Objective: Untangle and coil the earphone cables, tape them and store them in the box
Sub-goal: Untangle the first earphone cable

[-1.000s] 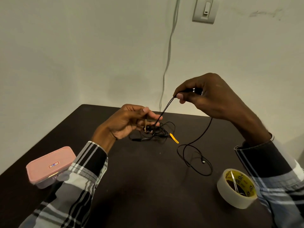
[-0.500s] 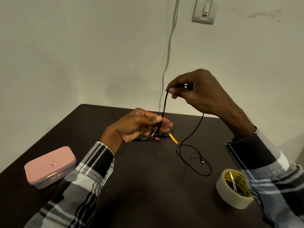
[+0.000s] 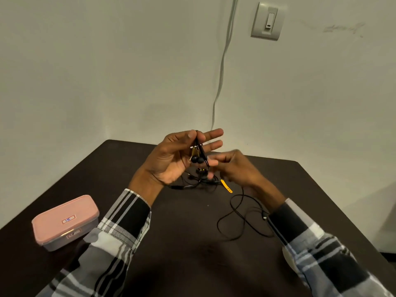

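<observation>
My left hand (image 3: 171, 159) is raised over the dark table (image 3: 182, 243), palm up, pinching a black earphone cable (image 3: 199, 150) between thumb and fingers; two black earbuds (image 3: 197, 160) hang against the palm. My right hand (image 3: 232, 168) is blurred just to the right, fingers curled around the same cable. The cable's free end lies in loose loops (image 3: 240, 217) on the table. A second tangled earphone (image 3: 192, 185) with a yellow tie (image 3: 226, 186) lies under the hands. The pink-lidded box (image 3: 64, 221) stands shut at the left. The tape roll (image 3: 288, 259) is mostly hidden by my right sleeve.
The table's far edge meets a white wall. A wall switch (image 3: 269, 20) and a grey wire (image 3: 222, 61) running down the wall are behind the table. The table's right edge falls off near my right sleeve.
My left hand rose and turned palm up with the earbuds. My right hand dropped from above down beside the left, bringing the cable with it.
</observation>
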The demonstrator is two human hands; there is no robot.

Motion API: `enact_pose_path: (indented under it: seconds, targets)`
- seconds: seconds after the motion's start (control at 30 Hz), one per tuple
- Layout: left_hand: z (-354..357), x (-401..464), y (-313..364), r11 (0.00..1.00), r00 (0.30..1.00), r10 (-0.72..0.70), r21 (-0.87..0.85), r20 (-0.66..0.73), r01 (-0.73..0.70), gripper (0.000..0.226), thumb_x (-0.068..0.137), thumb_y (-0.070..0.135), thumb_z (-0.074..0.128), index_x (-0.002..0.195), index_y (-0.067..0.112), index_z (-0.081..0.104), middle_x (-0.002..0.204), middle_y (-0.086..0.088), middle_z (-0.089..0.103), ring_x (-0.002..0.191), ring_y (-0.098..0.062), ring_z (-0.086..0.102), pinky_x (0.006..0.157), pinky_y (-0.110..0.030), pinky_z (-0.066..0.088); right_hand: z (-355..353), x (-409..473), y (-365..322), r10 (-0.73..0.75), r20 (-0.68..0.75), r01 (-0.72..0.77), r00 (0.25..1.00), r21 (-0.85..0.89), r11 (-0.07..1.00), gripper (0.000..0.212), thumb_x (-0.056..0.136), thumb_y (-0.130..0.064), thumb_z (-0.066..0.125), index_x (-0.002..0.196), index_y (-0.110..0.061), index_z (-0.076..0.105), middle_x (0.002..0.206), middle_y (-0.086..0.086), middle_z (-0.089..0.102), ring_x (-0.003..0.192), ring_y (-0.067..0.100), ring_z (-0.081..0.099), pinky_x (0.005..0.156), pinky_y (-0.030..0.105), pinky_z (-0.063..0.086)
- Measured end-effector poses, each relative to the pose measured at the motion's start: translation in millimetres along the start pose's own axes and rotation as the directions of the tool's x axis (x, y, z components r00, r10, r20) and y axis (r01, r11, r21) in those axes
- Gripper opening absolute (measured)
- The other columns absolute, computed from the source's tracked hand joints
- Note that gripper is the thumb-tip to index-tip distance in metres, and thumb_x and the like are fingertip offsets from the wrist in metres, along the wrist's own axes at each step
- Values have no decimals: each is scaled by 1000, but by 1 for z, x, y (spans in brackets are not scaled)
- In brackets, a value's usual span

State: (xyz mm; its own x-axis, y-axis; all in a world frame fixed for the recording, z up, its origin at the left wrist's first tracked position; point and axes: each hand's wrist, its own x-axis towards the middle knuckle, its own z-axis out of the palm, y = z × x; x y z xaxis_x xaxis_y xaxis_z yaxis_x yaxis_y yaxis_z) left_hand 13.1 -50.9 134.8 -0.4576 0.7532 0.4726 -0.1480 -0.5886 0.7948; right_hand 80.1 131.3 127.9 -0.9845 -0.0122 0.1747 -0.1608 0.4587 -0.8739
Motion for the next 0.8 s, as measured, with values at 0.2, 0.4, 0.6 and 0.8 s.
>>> enact_pose_path:
  seconds: [0.2,0.4,0.6,0.8]
  targets:
    - [-12,-3,12,935,980,-79,327,-183,136,23,88,22,57,91,7,75,132,-13,63,124,-30,59,93,-54,53,19,-23,13,-54,193,117,980,-332,936,16,98,-27,60,90,-32,74,73,3,75,66,3,67,76,30,56]
    - [-18,-5,18,732,946,-172,607,-275,310,21,93,16,60,99,1,73,119,-4,71,119,-11,62,76,-21,49,-8,-34,-11,-109,111,150,988,-485,862,14,96,-30,63,90,-27,75,64,-9,69,53,5,57,56,22,40]
    - [-13,-4,12,651,928,-273,661,-254,372,22,93,13,61,103,-3,73,113,-8,73,114,-5,64,75,-16,52,-35,-34,-47,-199,-26,158,980,-512,845,14,93,-28,67,81,-28,74,64,-6,71,52,-3,57,58,16,34]
    - [-5,-7,6,684,928,-342,637,-151,356,23,96,7,57,107,-9,69,113,-17,72,121,-13,61,86,-20,52,-43,-22,-71,-298,-85,210,951,-531,821,15,93,-26,68,80,-24,75,65,-8,71,53,-5,54,59,18,33]
